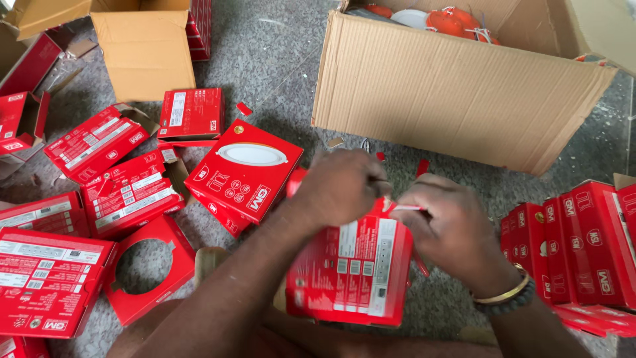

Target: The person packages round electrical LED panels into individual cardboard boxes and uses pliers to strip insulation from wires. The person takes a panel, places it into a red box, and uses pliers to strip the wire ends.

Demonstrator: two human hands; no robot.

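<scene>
Here, left hand (341,189) and right hand (450,229), fingers clenched on red box (354,272)

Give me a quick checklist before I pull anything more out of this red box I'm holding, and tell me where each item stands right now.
1. Both hands on the box: ok. The left hand grips the top of the red box, and the right hand works at its upper edge.
2. Box flap open: cannot tell, the hands cover it.
3. What the right hand's fingers pinch: cannot tell, only a thin pale strip shows.
4. Large cardboard carton open: ok, red and white round pieces show inside.
5. Stack of closed red boxes apart from the right hand: ok.
6. Floor beside the left arm free: not ok, emptied boxes lie scattered there.
</scene>
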